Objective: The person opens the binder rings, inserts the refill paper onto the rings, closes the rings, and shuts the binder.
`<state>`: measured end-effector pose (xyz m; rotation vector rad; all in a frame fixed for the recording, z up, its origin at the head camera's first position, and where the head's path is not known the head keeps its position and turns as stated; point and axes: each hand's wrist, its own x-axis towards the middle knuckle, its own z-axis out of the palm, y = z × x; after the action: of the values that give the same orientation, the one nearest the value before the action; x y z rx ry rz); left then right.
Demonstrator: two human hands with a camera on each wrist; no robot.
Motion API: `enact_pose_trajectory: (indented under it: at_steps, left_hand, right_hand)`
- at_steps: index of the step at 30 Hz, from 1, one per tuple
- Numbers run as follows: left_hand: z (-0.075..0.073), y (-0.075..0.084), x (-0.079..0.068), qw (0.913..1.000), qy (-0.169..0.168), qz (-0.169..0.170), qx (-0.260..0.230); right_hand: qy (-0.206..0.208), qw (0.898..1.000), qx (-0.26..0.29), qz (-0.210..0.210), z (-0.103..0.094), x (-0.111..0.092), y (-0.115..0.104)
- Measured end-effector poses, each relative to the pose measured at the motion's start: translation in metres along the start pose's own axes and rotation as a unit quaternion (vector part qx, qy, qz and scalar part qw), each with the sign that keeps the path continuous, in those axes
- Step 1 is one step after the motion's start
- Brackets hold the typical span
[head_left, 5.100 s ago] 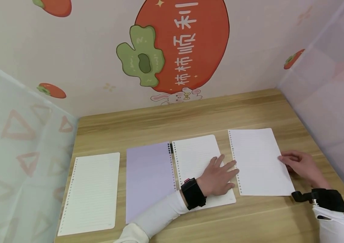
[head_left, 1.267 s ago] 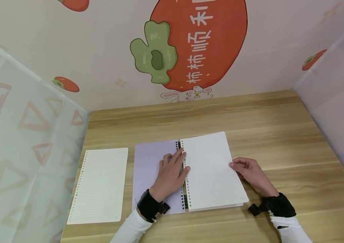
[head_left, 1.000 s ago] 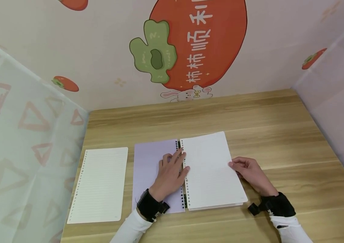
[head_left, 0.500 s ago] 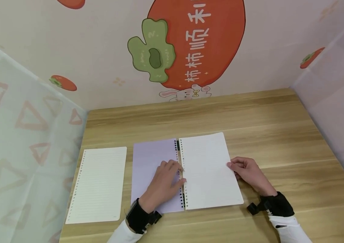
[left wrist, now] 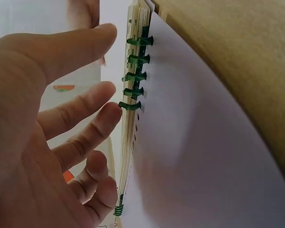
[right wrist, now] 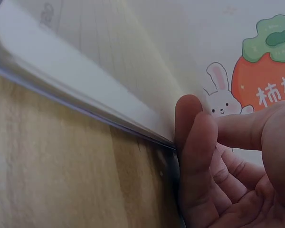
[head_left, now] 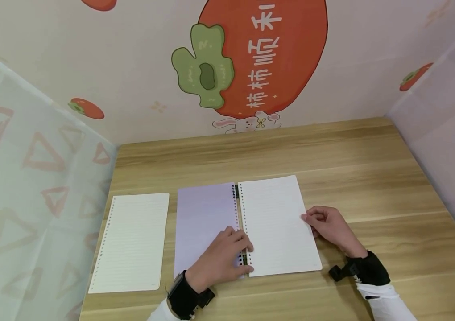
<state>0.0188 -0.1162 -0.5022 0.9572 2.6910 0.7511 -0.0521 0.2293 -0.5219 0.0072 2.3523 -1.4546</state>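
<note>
An open loose-leaf notebook lies on the table, its lilac cover on the left side. On the right side is a stack of lined pages, topped by a white lined sheet. My left hand is over the lower part of the binding, fingertips at the sheet's punched edge. Green binder rings run beside those loosely bent fingers in the left wrist view. With thumb and fingers my right hand pinches the right edge of the sheet. The right wrist view shows the page edges reaching these fingers.
A separate lined sheet with punched holes lies left of the notebook. The wooden table meets a printed wall at the back, with patterned side panels at left and right.
Earlier, the right hand brought the loose sheet from the right onto the notebook's pages. Since then the left hand has slid down the binding toward its lower end. The right hand stays at the edge.
</note>
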Motion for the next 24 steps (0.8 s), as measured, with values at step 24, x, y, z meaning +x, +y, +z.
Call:
enact_pose_trajectory:
  at_steps: [24]
  left_hand:
    - [0.005, 0.007, -0.007, 0.998, 0.012, 0.023, 0.057]
  right_hand:
    - [-0.024, 0.998, -0.023, -0.063, -0.022, 0.012, -0.02]
